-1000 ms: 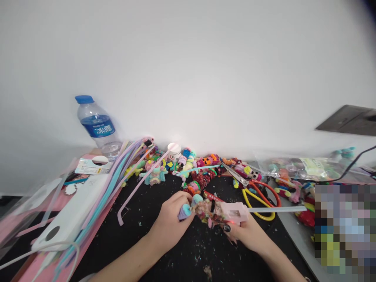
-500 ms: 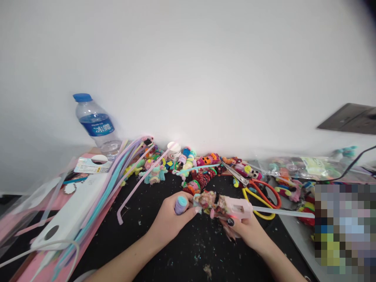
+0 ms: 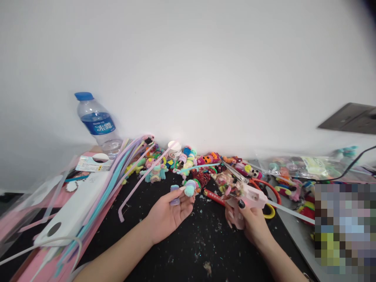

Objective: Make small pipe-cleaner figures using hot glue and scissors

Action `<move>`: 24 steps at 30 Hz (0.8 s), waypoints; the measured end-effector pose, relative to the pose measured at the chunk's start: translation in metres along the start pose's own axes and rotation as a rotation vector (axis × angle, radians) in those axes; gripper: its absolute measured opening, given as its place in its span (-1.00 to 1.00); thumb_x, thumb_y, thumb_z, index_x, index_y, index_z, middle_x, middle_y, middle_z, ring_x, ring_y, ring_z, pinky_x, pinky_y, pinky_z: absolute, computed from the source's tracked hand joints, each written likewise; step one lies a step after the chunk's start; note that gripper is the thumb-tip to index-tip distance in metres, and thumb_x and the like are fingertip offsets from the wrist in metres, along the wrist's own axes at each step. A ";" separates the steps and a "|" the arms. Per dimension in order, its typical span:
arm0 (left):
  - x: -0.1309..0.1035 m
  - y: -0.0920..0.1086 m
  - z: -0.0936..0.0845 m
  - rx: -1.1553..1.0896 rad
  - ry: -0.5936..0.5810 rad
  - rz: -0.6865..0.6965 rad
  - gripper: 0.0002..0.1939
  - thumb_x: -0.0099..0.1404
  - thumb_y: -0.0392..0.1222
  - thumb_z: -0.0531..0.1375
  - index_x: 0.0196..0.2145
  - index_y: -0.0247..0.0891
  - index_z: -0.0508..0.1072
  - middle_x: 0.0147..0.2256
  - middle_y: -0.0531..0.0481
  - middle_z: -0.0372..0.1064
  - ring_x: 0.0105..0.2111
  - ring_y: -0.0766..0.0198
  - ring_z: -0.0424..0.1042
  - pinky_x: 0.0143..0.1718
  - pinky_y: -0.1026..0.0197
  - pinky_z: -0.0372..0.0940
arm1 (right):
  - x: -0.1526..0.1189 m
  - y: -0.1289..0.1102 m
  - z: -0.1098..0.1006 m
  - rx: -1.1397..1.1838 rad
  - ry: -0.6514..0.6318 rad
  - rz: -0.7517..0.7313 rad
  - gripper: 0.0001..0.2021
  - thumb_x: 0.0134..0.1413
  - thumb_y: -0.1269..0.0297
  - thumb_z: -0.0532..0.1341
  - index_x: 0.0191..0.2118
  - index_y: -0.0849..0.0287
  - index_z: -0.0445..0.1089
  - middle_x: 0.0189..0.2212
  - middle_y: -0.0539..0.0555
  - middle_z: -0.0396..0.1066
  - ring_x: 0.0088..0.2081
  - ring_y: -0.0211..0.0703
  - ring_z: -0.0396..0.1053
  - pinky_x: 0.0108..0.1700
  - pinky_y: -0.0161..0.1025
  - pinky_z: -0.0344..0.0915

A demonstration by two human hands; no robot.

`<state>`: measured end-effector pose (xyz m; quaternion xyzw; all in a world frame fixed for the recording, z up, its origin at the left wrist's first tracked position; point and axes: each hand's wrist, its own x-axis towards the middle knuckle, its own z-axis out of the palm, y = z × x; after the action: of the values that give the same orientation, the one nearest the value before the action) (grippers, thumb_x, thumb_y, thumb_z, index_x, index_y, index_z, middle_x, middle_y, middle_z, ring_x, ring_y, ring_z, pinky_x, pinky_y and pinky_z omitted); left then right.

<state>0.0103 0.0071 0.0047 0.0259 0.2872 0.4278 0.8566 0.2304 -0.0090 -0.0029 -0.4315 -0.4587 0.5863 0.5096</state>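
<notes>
Near the middle of the black mat, my left hand is turned partly palm up, its fingertips closed on a small fuzzy piece in teal and purple. A purple roll shows beside the thumb. To the right, my right hand is wrapped round a pale pink glue gun. Fuzzy, messy residue covers the gun's front, which points left, and a long glue stick sticks out of its back. A red strip with lettering lies between the hands.
Scissors with red and yellow handles lie behind the gun. Fuzzy figures line the wall around a small white cup. Pastel pipe cleaners, a white power strip and a tilted bottle are at left.
The gun has moved right, away from my left hand. My left hand has turned more palm up, showing the teal end of the piece. The red strip has come into view.
</notes>
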 end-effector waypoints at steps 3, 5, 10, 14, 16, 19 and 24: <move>0.000 -0.002 -0.001 0.028 -0.013 0.005 -0.86 0.25 -0.31 0.09 -0.37 -0.42 0.43 -0.45 -0.07 0.43 -0.45 0.36 0.47 -0.35 0.34 0.38 | 0.001 0.003 -0.002 -0.069 0.074 -0.014 -0.63 -0.15 -0.02 0.29 -0.41 0.19 0.25 -0.70 -0.08 0.19 -0.68 -0.33 0.09 -0.66 -0.36 0.06; -0.001 -0.007 -0.001 0.169 -0.052 0.045 -0.92 0.21 -0.29 0.15 -0.37 -0.37 0.41 -0.44 -0.03 0.43 -0.45 0.35 0.46 -0.37 0.31 0.37 | 0.001 0.003 -0.002 -0.169 0.145 -0.006 -0.65 -0.18 0.03 0.32 -0.41 0.20 0.28 -0.70 -0.07 0.22 -0.67 -0.32 0.11 -0.65 -0.36 0.06; -0.007 -0.023 0.005 0.854 -0.231 0.227 -0.84 0.10 -0.27 0.25 -0.53 -0.32 0.32 -0.51 0.02 0.37 -0.51 0.30 0.41 -0.44 0.25 0.30 | 0.002 -0.006 0.004 -0.377 0.085 0.007 -0.76 -0.19 0.15 0.32 -0.45 0.23 0.38 -0.58 0.03 0.36 -0.57 -0.22 0.26 -0.55 -0.31 0.21; -0.010 -0.029 0.007 1.134 -0.225 0.309 -0.91 0.10 -0.28 0.21 -0.48 -0.31 0.35 -0.55 0.06 0.31 -0.52 0.30 0.34 -0.46 0.26 0.24 | 0.002 -0.014 0.012 -0.396 -0.070 -0.036 -0.81 -0.16 0.22 0.32 -0.40 0.21 0.42 -0.49 0.06 0.41 -0.46 -0.15 0.33 -0.40 -0.26 0.30; -0.011 -0.030 0.006 1.193 -0.218 0.333 -0.91 0.10 -0.26 0.21 -0.48 -0.31 0.35 -0.54 0.05 0.31 -0.52 0.29 0.33 -0.46 0.26 0.22 | 0.001 -0.014 0.015 -0.381 -0.129 -0.029 -0.82 -0.17 0.26 0.33 -0.38 0.21 0.42 -0.51 0.04 0.40 -0.47 -0.17 0.32 -0.40 -0.26 0.31; -0.010 -0.031 0.005 1.218 -0.217 0.327 -0.90 0.11 -0.25 0.21 -0.48 -0.31 0.33 -0.55 0.06 0.32 -0.52 0.29 0.33 -0.46 0.27 0.21 | 0.001 -0.012 0.017 -0.354 -0.194 0.033 -0.83 -0.17 0.31 0.32 -0.37 0.21 0.42 -0.48 0.04 0.41 -0.44 -0.16 0.34 -0.37 -0.25 0.32; -0.009 -0.030 0.004 1.153 -0.230 0.286 -0.87 0.14 -0.19 0.19 -0.41 -0.31 0.35 -0.57 0.06 0.31 -0.53 0.29 0.33 -0.48 0.27 0.22 | 0.000 -0.013 0.016 -0.334 -0.167 0.058 -0.86 -0.17 0.31 0.32 -0.40 0.22 0.41 -0.46 0.04 0.42 -0.41 -0.16 0.36 -0.33 -0.26 0.33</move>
<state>0.0298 -0.0175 0.0039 0.5703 0.3719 0.3085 0.6643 0.2172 -0.0099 0.0131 -0.4730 -0.5775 0.5505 0.3739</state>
